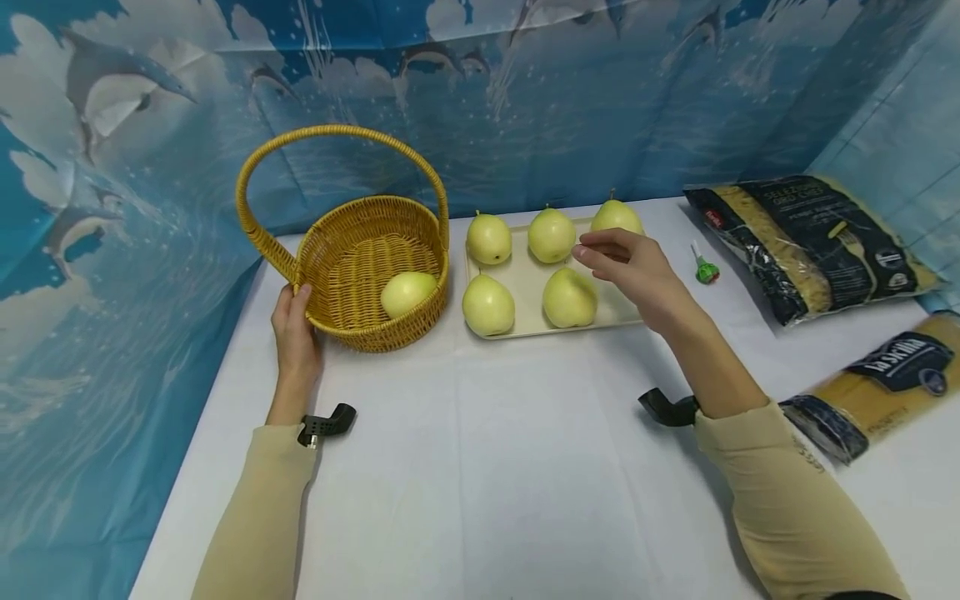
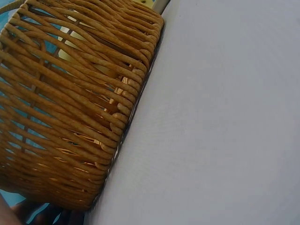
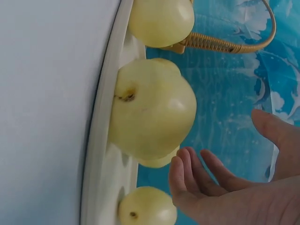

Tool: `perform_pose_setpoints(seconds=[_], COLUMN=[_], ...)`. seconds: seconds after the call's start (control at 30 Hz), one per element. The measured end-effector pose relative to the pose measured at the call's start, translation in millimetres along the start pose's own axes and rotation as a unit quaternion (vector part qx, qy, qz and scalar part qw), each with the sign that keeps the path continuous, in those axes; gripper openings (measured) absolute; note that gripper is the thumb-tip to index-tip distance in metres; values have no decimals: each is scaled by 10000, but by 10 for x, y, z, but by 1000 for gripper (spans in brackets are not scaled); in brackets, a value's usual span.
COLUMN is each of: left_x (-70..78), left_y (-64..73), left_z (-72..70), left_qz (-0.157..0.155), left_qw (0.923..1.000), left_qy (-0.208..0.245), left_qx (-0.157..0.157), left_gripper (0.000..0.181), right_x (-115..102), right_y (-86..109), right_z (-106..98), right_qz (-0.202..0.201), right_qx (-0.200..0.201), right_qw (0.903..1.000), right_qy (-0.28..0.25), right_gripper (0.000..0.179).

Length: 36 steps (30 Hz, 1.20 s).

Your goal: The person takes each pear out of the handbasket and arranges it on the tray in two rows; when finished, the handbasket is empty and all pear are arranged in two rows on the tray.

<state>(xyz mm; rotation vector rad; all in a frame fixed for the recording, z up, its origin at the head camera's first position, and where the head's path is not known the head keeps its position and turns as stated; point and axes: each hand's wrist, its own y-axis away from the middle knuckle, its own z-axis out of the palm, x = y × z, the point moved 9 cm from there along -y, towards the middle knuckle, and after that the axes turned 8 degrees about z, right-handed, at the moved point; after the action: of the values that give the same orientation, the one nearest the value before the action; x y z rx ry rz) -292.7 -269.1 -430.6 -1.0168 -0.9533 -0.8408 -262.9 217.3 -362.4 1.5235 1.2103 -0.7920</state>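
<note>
A wicker basket [image 1: 375,337] with a tall arched handle stands at the left, one yellow-green pear [image 1: 408,293] inside it. My left hand [image 1: 295,342] grips the basket's left side, thumb at the rim; in the left wrist view its fingers are partly hidden by the weave. Right of the basket lies a cream tray [image 1: 528,287] bearing several pears, among them a front pear [image 1: 570,297] and a back pear [image 1: 552,235]. Over the tray's right half hovers my right hand [image 1: 633,271], fingers loosely bent, thumb apart, holding nothing. The right wrist view shows it beside a large pear [image 3: 152,110].
A black-and-clear pasta bag [image 1: 817,242] lies at the back right, with a yellow pasta packet [image 1: 892,383] in front of it. Between tray and bag is a small green-wrapped lollipop [image 1: 706,270]. A dolphin-printed curtain [image 1: 360,83] backs the white table [image 1: 480,467].
</note>
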Motion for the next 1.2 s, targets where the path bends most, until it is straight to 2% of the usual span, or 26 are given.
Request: perform_pose_setpoints(seconds=[0.23, 0.6, 0.97, 1.2], left_x=[-11, 11, 26, 34], left_y=[19, 25, 28, 15], left_z=[22, -17, -2, 24], left_qz=[-23, -24, -6, 14], left_qw=[9999, 9999, 9999, 9999], left_qy=[-98, -89, -133, -112], left_qx=[-33, 41, -23, -72], left_gripper=[49, 50, 50, 51], right_x=[-252, -594, -853, -965], right_y=[147, 206, 137, 94], right_z=[217, 816, 1431, 1723], right_qz=[-334, -679, -730, -646], right_qx=[-201, -976, -1478, -1497], right_qw=[9992, 9918, 9852, 9866], right_qy=[-9, -471, -468, -74], right_gripper=[63, 50, 48, 57])
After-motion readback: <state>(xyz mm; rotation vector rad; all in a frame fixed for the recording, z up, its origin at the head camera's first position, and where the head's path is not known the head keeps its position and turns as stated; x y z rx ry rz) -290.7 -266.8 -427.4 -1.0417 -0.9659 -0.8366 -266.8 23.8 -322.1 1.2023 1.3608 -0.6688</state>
